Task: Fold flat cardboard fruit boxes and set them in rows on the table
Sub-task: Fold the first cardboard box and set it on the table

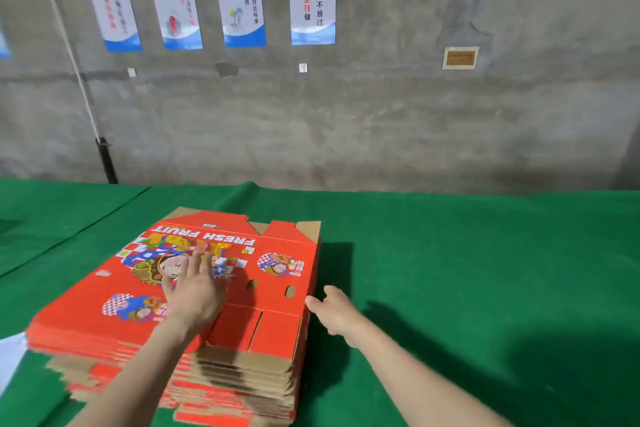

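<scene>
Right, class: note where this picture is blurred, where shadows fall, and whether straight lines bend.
Head view: the left hand is motion-blurred on the box stack; the stack throws a dark shadow rightward on the green table; wall posters lean, wide-angle distortion.

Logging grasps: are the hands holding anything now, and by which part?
Nothing is held. The left hand lies flat on the stack of flat red cardboard boxes; the right hand is open beside its right edge.

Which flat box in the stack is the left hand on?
The topmost flat box, the only one with its printed FRESH FRUIT face showing; the left hand lies flat on it. The others in the stack show only edges beneath.
</scene>
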